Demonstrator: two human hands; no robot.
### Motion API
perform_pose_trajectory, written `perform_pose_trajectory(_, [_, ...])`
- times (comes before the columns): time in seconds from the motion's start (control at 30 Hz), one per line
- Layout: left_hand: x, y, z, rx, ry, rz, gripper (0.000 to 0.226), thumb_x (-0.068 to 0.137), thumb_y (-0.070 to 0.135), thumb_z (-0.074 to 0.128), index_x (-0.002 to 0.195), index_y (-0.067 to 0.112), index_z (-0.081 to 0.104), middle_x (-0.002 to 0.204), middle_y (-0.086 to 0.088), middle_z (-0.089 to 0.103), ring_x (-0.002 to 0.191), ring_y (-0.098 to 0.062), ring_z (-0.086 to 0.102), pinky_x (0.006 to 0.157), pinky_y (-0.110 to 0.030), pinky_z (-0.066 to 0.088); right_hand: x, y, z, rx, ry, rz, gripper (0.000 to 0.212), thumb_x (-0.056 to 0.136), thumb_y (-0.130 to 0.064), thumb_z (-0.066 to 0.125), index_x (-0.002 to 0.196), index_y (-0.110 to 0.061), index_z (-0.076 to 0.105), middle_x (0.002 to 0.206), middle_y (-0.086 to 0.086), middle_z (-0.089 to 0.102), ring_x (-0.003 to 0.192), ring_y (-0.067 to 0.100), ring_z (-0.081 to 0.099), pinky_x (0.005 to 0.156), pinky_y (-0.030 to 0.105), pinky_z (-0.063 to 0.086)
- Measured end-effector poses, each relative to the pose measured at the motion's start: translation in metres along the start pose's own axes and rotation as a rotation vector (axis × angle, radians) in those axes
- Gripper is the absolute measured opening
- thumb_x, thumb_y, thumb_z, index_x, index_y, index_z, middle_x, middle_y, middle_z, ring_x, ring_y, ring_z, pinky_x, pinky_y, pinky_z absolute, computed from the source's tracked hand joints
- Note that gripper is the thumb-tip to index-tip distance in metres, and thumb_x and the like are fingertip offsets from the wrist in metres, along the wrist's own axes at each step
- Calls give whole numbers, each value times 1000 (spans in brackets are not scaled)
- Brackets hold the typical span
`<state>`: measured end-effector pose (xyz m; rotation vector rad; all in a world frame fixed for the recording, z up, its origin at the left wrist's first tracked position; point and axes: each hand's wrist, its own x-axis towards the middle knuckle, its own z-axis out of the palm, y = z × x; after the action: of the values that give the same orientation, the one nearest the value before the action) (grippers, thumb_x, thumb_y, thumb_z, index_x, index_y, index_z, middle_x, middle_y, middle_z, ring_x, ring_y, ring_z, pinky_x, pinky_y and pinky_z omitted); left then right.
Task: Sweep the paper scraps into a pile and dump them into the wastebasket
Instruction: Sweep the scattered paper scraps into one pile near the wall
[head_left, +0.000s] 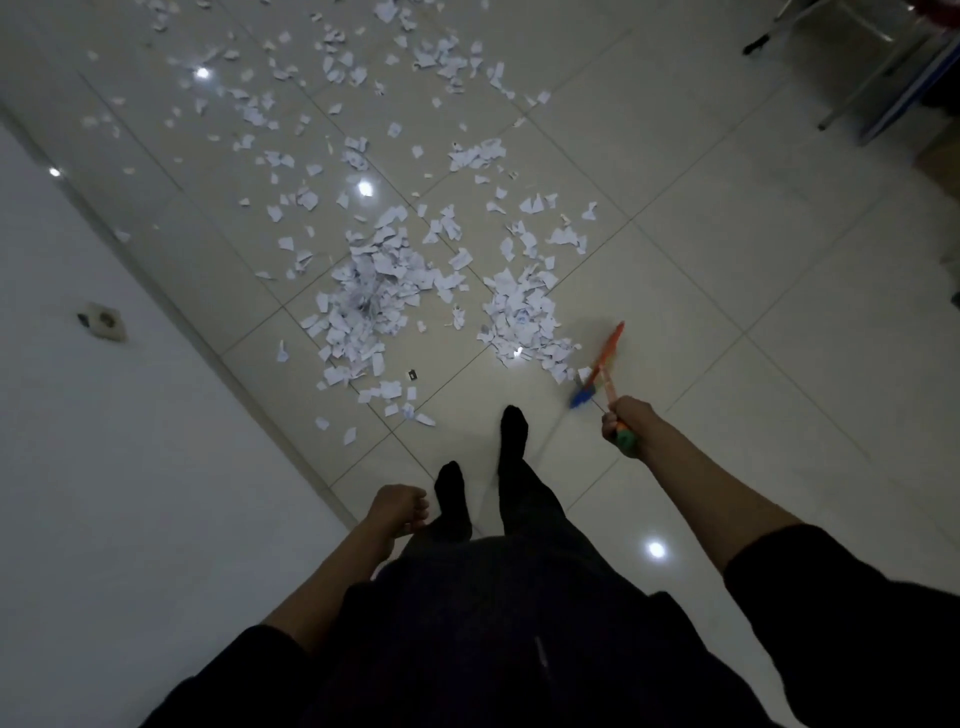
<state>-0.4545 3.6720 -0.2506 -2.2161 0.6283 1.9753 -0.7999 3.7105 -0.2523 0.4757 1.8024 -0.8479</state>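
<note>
Scraps (374, 291) are lying in two clumps on floor (727, 260) at 12 o'clock; light, prob. flyaway. Right hand (623, 421) is gripping broom (602, 364) handle; left hand (397, 509) is hanging loosely curled w/ nothing.

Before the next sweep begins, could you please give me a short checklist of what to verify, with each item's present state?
1. Right hand grips the broom: ok.
2. Broom head beside the right-hand pile: ok.
3. Scraps gathered into one pile: not ok; a second pile lies apart, and loose scraps spread beyond.
4. Left hand free: ok, holds nothing.
5. Feet clear of scraps: ok.
6. Wastebasket within reach: cannot tell, none in view.
</note>
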Motion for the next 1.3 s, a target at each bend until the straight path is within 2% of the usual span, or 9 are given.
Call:
perform_pose_trajectory(0.1, [-3,14,8,-49,19,-15,13,90,1,54,78,4,56,63,-8,53,49,-15,48,43,-21,41,13,-26,35,-50,-38,13,26,93,4,27,82,-14,42,67,4,35,51,9,29,32,11,28])
perform_pose_trajectory(0.2, [-6,30,18,-98,39,-24,10,90,3,54,80,6,57,65,-7,54,51,-15,48,48,-23,41,26,-51,75,-64,-150,64,24,94,2,25,84,-13,41,65,3,33,42,6,31,32,12,29])
perform_pose_trajectory(0.3, [-11,46,28,-128,37,-33,11,90,2,52,81,8,53,65,-7,51,53,-15,45,51,-24,38,35,-67,108,-53,-283,111,21,95,2,25,99,-9,43,64,2,31,31,4,31,30,14,29])
perform_pose_trajectory(0.43, [-14,70,44,-137,46,-65,20,92,-1,48,75,10,48,65,-7,47,54,-15,42,52,-24,35,39,-89,128,-17,-461,168,22,98,-1,28,116,-5,38,60,1,33,32,5,30,28,16,28])
perform_pose_trajectory(0.53, [-12,87,57,-135,60,-60,22,93,-1,48,73,10,47,66,-8,45,54,-16,41,52,-23,34,37,-110,123,10,-580,197,13,101,-5,32,107,-3,43,51,0,40,34,4,31,30,14,28])
perform_pose_trajectory(0.6, [-11,101,69,-128,70,-45,20,93,0,50,75,8,50,68,-9,47,55,-17,43,53,-25,37,34,-124,115,5,-606,193,14,101,-7,36,97,-1,48,51,-1,41,33,4,32,30,14,28])
perform_pose_trajectory(0.87, [-9,156,120,-116,56,53,8,93,6,53,89,2,59,74,-10,59,63,-18,55,59,-28,47,30,-161,55,-141,-494,88,20,98,-4,40,82,-3,51,57,0,38,32,4,32,29,16,26])
perform_pose_trajectory(1.03, [-9,193,148,-27,1,98,13,93,8,54,83,3,59,73,-9,60,61,-16,55,55,-24,48,36,-186,4,-317,-327,-65,17,94,-2,47,78,-4,52,58,5,43,30,7,33,31,15,28])
perform_pose_trajectory(1.3, [4,247,181,35,-29,120,15,95,11,54,82,5,60,72,-7,60,58,-14,55,48,-20,49,63,-239,-43,-198,-187,-79,22,96,-1,40,76,-5,48,60,5,39,28,5,31,28,15,25])
